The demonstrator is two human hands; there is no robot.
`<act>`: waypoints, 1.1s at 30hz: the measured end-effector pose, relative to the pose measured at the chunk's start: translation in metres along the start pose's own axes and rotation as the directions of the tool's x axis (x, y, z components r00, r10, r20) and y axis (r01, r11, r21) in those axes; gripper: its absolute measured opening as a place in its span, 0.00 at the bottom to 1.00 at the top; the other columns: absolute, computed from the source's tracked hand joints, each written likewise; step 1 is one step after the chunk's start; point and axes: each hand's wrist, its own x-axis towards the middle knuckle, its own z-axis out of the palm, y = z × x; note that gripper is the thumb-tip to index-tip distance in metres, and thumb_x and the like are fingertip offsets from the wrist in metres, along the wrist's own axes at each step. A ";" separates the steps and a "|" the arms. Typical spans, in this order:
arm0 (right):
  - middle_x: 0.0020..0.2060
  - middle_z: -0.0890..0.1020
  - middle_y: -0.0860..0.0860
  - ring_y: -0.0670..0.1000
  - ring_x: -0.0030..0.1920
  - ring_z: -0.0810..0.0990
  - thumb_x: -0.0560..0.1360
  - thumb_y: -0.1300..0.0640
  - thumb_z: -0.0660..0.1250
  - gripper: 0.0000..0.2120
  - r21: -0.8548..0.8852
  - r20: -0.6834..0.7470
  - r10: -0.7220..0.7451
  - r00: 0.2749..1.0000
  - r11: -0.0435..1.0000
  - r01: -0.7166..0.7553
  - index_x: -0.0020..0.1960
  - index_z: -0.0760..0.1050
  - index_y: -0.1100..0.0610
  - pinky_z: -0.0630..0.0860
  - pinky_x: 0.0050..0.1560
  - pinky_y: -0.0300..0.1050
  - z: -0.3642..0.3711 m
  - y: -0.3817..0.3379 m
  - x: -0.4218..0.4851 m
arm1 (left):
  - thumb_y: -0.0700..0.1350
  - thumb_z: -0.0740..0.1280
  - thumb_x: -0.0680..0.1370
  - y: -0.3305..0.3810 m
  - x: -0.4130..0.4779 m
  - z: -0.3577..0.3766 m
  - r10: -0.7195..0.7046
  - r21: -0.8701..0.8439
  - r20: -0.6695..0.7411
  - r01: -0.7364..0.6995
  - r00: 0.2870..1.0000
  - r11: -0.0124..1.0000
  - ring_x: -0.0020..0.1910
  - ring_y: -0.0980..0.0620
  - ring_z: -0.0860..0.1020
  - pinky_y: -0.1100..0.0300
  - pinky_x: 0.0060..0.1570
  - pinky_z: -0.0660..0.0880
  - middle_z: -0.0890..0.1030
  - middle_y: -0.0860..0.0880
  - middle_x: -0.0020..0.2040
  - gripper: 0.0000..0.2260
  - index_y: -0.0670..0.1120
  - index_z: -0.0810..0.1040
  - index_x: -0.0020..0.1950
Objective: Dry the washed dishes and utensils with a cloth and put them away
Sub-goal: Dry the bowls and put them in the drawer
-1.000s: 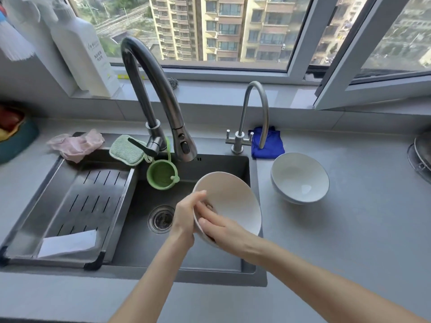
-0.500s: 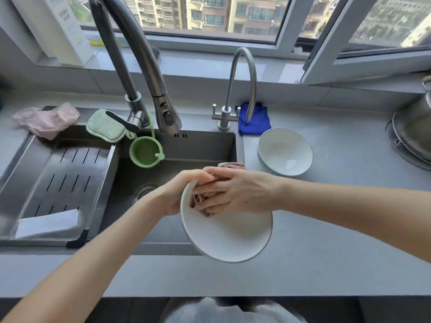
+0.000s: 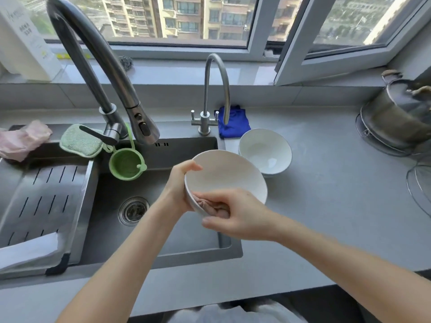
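Two bowls await storing, we judge: our left hand [image 3: 179, 185] grips the near bowl [image 3: 226, 176], our right hand [image 3: 235, 215] clutches the cloth [image 3: 207, 205] wiping it, the far bowl [image 3: 265, 151] sits on the bench [image 3: 326, 194].

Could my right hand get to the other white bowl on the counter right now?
Likely yes, once freed: the right hand grips a cloth on the held bowl; the counter bowl sits just beyond, unobstructed.

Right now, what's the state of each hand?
Left hand: grips the bowl by its rim.
Right hand: holds the cloth against the bowl.
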 end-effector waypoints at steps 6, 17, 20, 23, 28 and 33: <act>0.66 0.74 0.56 0.53 0.67 0.74 0.72 0.63 0.69 0.21 -0.354 -0.596 -0.399 0.696 0.909 0.219 0.65 0.74 0.57 0.73 0.65 0.49 -0.040 0.032 -0.047 | 0.48 0.61 0.63 0.010 0.005 0.010 -0.061 -0.012 -0.039 0.061 0.997 0.998 0.47 0.38 0.80 0.47 0.43 0.77 0.82 0.41 0.49 0.23 0.45 0.77 0.58; 0.31 0.80 0.50 0.55 0.30 0.75 0.63 0.55 0.79 0.13 -0.528 -0.292 -0.473 0.832 0.804 0.272 0.43 0.82 0.59 0.74 0.30 0.45 -0.064 0.029 -0.045 | 0.62 0.65 0.70 0.035 -0.010 0.040 -0.038 0.446 0.067 0.004 0.997 0.895 0.52 0.42 0.80 0.44 0.55 0.76 0.82 0.42 0.55 0.26 0.48 0.75 0.63; 0.31 0.78 0.50 0.52 0.33 0.73 0.62 0.54 0.77 0.13 -0.243 -0.319 -0.256 0.912 0.953 0.183 0.43 0.80 0.59 0.73 0.35 0.50 -0.086 0.026 -0.055 | 0.67 0.58 0.73 0.037 -0.022 0.044 0.580 0.766 0.264 -0.533 0.771 0.359 0.60 0.56 0.74 0.60 0.59 0.68 0.76 0.56 0.60 0.24 0.55 0.74 0.63; 0.31 0.71 0.48 0.47 0.32 0.68 0.62 0.55 0.77 0.16 0.014 -0.245 -0.163 0.956 0.985 0.172 0.40 0.75 0.64 0.67 0.33 0.44 -0.110 0.029 -0.059 | 0.64 0.61 0.72 0.050 -0.043 0.054 0.369 0.635 0.695 -0.767 0.617 0.088 0.48 0.62 0.77 0.69 0.48 0.70 0.79 0.57 0.46 0.17 0.54 0.81 0.49; 0.27 0.70 0.44 0.42 0.26 0.67 0.58 0.57 0.79 0.20 0.267 -0.028 -0.018 0.999 0.963 0.024 0.42 0.73 0.66 0.65 0.23 0.34 -0.145 0.032 -0.053 | 0.48 0.76 0.65 0.078 -0.056 0.078 -0.152 0.673 0.730 -0.660 0.667 0.335 0.42 0.52 0.80 0.59 0.42 0.78 0.83 0.49 0.42 0.14 0.47 0.82 0.49; 0.51 0.83 0.50 0.50 0.50 0.77 0.64 0.58 0.76 0.22 0.390 -0.279 -0.070 0.958 0.903 0.180 0.57 0.80 0.47 0.68 0.49 0.48 -0.144 0.038 -0.056 | 0.48 0.82 0.59 0.062 -0.054 0.080 -0.004 0.521 0.731 -0.554 0.683 0.650 0.42 0.50 0.82 0.61 0.42 0.79 0.84 0.45 0.44 0.22 0.41 0.83 0.48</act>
